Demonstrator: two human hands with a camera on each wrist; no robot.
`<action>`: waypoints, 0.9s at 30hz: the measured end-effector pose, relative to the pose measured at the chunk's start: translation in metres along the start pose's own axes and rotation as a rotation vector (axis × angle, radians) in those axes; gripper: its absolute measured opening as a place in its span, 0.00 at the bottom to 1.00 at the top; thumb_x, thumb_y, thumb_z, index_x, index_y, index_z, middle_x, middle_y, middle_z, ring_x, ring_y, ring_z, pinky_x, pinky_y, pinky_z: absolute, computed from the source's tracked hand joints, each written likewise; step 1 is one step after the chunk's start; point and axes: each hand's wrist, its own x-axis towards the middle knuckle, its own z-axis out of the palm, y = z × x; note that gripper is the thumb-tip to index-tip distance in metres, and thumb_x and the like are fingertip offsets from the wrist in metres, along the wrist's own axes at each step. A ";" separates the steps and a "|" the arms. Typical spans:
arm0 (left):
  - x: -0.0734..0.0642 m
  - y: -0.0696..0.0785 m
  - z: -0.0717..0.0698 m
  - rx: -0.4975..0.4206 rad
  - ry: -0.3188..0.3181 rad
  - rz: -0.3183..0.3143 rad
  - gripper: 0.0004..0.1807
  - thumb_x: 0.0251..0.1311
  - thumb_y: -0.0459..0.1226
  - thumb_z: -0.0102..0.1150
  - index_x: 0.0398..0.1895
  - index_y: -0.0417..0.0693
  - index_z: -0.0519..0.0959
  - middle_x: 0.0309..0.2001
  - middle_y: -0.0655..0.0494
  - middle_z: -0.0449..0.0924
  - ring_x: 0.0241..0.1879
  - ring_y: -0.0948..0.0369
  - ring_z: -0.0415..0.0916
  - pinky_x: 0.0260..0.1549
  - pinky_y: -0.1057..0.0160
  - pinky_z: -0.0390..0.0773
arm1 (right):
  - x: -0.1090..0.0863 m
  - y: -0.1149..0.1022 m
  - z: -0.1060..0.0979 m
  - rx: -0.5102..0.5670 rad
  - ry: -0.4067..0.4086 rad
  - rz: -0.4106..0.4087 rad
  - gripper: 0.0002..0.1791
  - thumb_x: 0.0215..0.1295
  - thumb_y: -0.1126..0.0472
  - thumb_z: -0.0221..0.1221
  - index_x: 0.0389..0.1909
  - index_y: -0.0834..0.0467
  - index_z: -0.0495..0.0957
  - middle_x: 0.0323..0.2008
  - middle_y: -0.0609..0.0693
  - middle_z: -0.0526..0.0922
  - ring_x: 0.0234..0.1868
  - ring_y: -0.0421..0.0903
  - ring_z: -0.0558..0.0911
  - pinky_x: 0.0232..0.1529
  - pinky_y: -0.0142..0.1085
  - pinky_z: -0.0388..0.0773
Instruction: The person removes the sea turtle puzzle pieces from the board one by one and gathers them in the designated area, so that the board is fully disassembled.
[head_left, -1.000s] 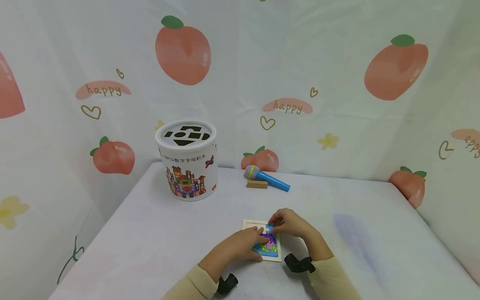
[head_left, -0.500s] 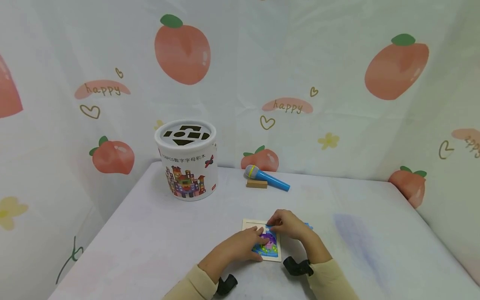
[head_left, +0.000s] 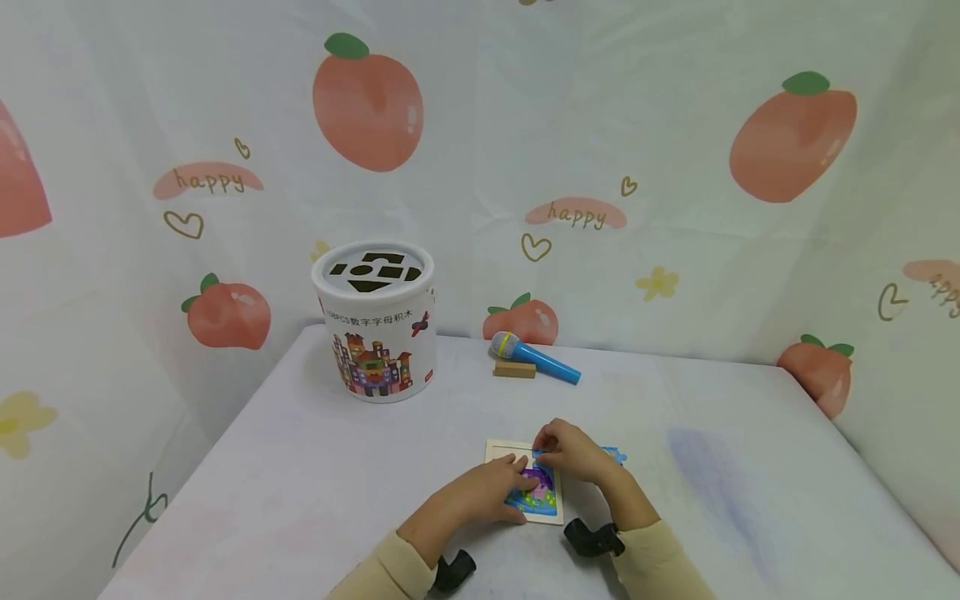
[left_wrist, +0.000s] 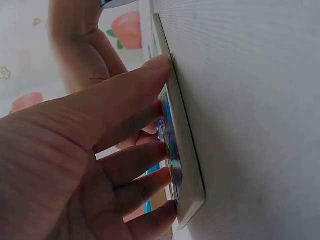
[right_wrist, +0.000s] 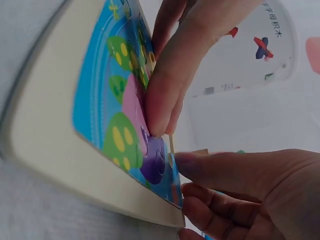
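I am counting two hands of mine at work, my left hand (head_left: 491, 490) and my right hand (head_left: 572, 451), both lying on one puzzle board (head_left: 498, 451). I am seeing one loose blue puzzle piece (head_left: 615, 454) lying just beside my right hand. Farther back on the one desk (head_left: 300, 467) I am counting one white bucket (head_left: 375, 321), one toy microphone (head_left: 534, 357) and one wooden block (head_left: 513, 369). On my two sleeves I am counting two black wrist straps, one each
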 end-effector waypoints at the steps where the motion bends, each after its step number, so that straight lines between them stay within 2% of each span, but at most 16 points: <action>1: 0.000 0.000 0.000 0.001 0.000 0.000 0.29 0.52 0.49 0.65 0.60 0.64 0.72 0.68 0.55 0.63 0.69 0.55 0.58 0.62 0.54 0.68 | 0.000 0.000 0.000 -0.002 0.003 0.006 0.04 0.58 0.68 0.60 0.34 0.63 0.77 0.33 0.50 0.75 0.35 0.42 0.74 0.41 0.39 0.80; 9: -0.001 0.001 -0.002 0.000 -0.004 -0.001 0.29 0.52 0.49 0.64 0.61 0.65 0.72 0.68 0.55 0.63 0.69 0.55 0.58 0.61 0.53 0.69 | 0.000 -0.001 0.000 0.005 0.010 0.016 0.03 0.58 0.69 0.59 0.33 0.61 0.77 0.29 0.48 0.76 0.32 0.42 0.72 0.37 0.33 0.76; 17: 0.000 -0.002 0.001 0.006 -0.004 0.013 0.29 0.55 0.49 0.63 0.62 0.66 0.71 0.68 0.54 0.62 0.69 0.54 0.58 0.61 0.52 0.69 | 0.002 0.006 -0.002 0.111 -0.007 0.054 0.06 0.57 0.67 0.61 0.36 0.61 0.78 0.31 0.49 0.80 0.33 0.42 0.75 0.42 0.36 0.80; 27: 0.000 -0.001 0.002 0.015 -0.005 -0.005 0.29 0.53 0.50 0.63 0.61 0.66 0.71 0.69 0.55 0.62 0.70 0.55 0.57 0.61 0.53 0.68 | 0.002 0.011 -0.003 0.211 -0.017 0.039 0.08 0.56 0.66 0.63 0.36 0.64 0.78 0.29 0.49 0.79 0.30 0.42 0.74 0.36 0.32 0.79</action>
